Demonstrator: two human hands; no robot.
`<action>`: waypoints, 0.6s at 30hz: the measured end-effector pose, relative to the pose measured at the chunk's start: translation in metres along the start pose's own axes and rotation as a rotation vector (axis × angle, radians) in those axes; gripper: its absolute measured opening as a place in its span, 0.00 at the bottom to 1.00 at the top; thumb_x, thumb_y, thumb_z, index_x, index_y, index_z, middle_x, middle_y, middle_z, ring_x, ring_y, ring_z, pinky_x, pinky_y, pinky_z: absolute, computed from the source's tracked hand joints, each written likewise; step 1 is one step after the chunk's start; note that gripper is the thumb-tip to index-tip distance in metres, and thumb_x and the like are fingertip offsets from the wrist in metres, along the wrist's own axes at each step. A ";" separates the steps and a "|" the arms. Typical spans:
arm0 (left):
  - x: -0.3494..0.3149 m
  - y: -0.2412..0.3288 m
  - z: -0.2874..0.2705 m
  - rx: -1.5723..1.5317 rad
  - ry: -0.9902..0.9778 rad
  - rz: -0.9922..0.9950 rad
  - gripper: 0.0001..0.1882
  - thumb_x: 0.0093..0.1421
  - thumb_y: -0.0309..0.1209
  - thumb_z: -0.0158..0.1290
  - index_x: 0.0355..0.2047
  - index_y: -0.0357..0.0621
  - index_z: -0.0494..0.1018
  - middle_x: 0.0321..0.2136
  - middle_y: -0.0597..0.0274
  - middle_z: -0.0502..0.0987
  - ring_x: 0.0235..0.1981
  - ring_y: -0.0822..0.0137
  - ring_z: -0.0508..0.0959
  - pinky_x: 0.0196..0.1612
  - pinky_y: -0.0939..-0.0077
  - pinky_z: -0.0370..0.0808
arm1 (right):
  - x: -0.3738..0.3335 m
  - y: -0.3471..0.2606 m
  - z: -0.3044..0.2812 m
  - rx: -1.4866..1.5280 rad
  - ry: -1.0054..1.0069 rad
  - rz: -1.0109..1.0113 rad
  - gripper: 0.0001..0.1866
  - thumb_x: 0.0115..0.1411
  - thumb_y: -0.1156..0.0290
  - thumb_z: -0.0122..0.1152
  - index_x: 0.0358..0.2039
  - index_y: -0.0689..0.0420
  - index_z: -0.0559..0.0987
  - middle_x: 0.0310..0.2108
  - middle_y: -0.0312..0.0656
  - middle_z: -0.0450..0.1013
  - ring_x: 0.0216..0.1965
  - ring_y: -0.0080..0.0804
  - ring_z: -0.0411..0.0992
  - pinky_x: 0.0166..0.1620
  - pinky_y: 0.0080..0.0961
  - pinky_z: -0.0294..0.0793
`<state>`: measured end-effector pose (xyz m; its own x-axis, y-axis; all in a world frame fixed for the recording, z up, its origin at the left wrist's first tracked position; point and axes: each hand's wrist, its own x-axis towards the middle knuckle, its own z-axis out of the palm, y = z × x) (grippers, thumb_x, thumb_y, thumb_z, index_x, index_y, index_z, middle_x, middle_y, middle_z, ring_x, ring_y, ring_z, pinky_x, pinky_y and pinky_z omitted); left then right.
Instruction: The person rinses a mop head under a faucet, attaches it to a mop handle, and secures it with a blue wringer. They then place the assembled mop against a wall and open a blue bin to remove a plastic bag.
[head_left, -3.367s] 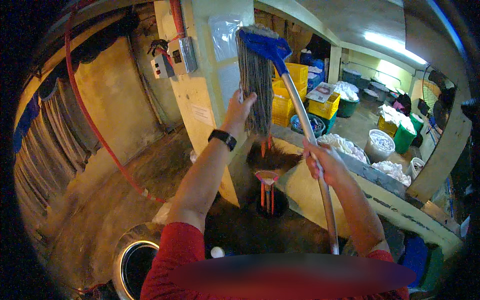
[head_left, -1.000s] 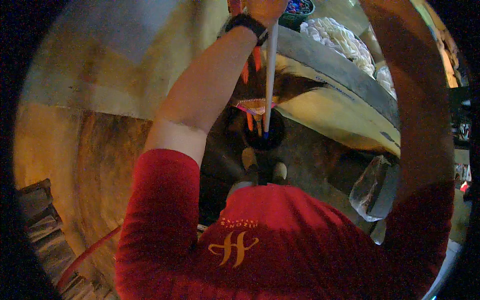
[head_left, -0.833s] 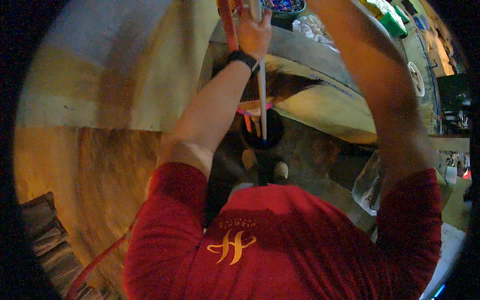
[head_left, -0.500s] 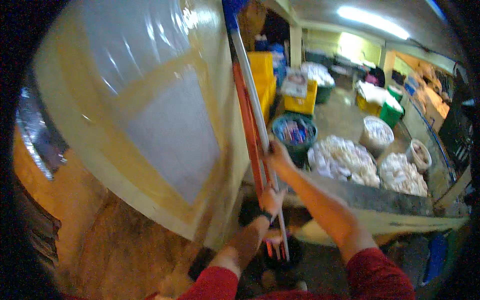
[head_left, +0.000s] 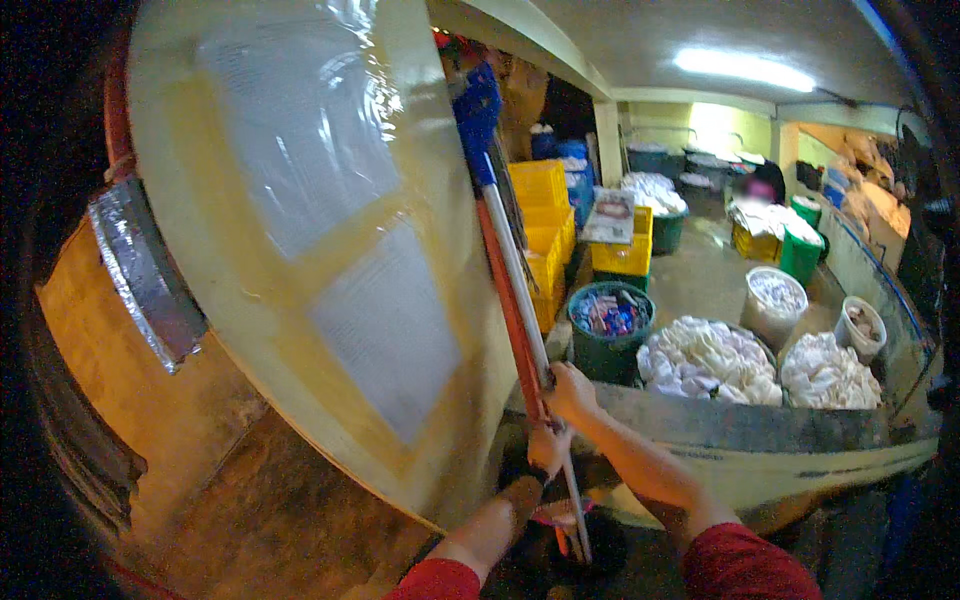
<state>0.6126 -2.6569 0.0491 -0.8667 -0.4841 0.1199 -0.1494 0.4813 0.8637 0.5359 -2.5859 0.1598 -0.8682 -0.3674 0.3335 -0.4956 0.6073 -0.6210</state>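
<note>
The mop, head up, is gripped by the closed right hand; just below, its pole is met by the curled left hand, hold unclear. Beneath both, a dark bucket is crossed by the pole.

Mop handle: smooth, metal-look, semi-gloss. Mop clamp atop: plastic. L of handle: sheets, paper-like, under glossy clr. film. R of handle: crates, molded plastic; heaped cloth, matt.

Both arms stretch forward, converging, right hand curled firmly on top, left hand wrapped closed just below!
</note>
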 end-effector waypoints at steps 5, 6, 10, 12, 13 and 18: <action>0.029 -0.061 0.042 -0.010 0.173 0.182 0.20 0.55 0.43 0.66 0.36 0.39 0.76 0.34 0.49 0.83 0.36 0.47 0.83 0.39 0.58 0.79 | -0.021 -0.006 -0.017 0.030 -0.017 -0.020 0.23 0.53 0.58 0.69 0.45 0.57 0.75 0.45 0.53 0.74 0.50 0.57 0.74 0.51 0.51 0.76; 0.031 -0.077 0.043 0.035 0.148 0.256 0.20 0.56 0.43 0.66 0.36 0.40 0.76 0.34 0.50 0.83 0.35 0.48 0.83 0.39 0.60 0.79 | -0.025 -0.008 -0.020 0.083 -0.005 -0.011 0.22 0.53 0.56 0.68 0.43 0.57 0.77 0.43 0.53 0.75 0.49 0.57 0.75 0.49 0.52 0.77; 0.037 -0.100 0.019 0.896 -0.061 0.609 0.09 0.62 0.37 0.57 0.28 0.47 0.78 0.27 0.55 0.82 0.28 0.55 0.81 0.30 0.60 0.78 | -0.047 -0.008 -0.040 0.029 -0.252 -0.014 0.29 0.49 0.59 0.73 0.51 0.55 0.78 0.51 0.49 0.75 0.55 0.51 0.72 0.54 0.47 0.77; 0.015 -0.085 0.009 0.521 -0.235 0.245 0.14 0.60 0.40 0.62 0.32 0.40 0.79 0.32 0.51 0.83 0.32 0.56 0.82 0.35 0.63 0.79 | -0.078 0.003 -0.054 0.103 -0.077 -0.052 0.29 0.50 0.61 0.73 0.52 0.55 0.76 0.52 0.51 0.72 0.55 0.53 0.71 0.53 0.49 0.76; -0.001 -0.075 0.009 -0.150 -0.120 -0.059 0.20 0.58 0.42 0.64 0.36 0.34 0.79 0.36 0.48 0.83 0.35 0.56 0.82 0.39 0.63 0.80 | -0.097 0.012 -0.062 0.116 -0.048 -0.039 0.29 0.51 0.62 0.73 0.52 0.55 0.75 0.53 0.51 0.71 0.55 0.53 0.72 0.53 0.50 0.76; -0.029 -0.023 0.002 0.075 0.022 -0.187 0.36 0.55 0.53 0.69 0.44 0.28 0.76 0.41 0.45 0.82 0.39 0.53 0.81 0.47 0.61 0.77 | -0.243 0.100 -0.122 0.179 0.178 -0.023 0.24 0.55 0.65 0.70 0.52 0.54 0.74 0.51 0.49 0.72 0.52 0.53 0.74 0.51 0.46 0.76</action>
<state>0.6406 -2.6527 0.0251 -0.8098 -0.5860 -0.0280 -0.3429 0.4341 0.8331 0.6942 -2.3497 0.1028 -0.8556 -0.2398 0.4587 -0.5162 0.4600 -0.7224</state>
